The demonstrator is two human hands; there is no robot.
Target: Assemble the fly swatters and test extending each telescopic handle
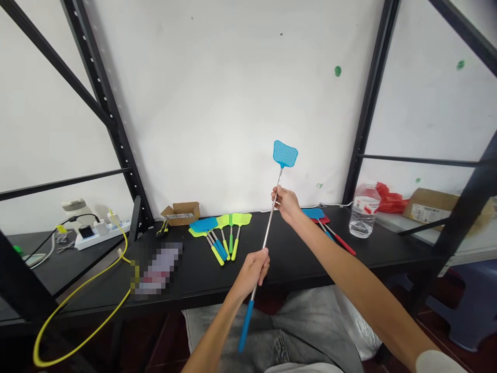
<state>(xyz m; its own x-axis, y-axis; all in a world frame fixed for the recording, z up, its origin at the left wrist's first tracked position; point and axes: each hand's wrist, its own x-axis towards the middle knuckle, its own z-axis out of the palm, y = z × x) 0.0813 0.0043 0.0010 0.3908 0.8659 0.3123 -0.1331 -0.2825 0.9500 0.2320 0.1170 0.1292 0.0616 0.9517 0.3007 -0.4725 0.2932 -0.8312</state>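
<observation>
A blue fly swatter (285,154) with a long metal rod and blue handle is held in both hands, tilted, its mesh head up in front of the wall. My left hand (253,270) is closed round the lower rod, just above the handle. Higher up, the fingers of my right hand (286,202) pinch the rod below the head. Left of them on the black table lie several fly swatters (221,230) in yellow, green and blue, fanned out. To the right, partly behind my right forearm, rest a blue swatter (314,213) and a red swatter (341,242).
A small open cardboard box (181,214) stands by the wall. A yellow cable (87,282) loops over the table's left front from a white power strip (97,237). On the right are a water bottle (364,212), a red plastic bag (390,199) and black rack posts (373,98).
</observation>
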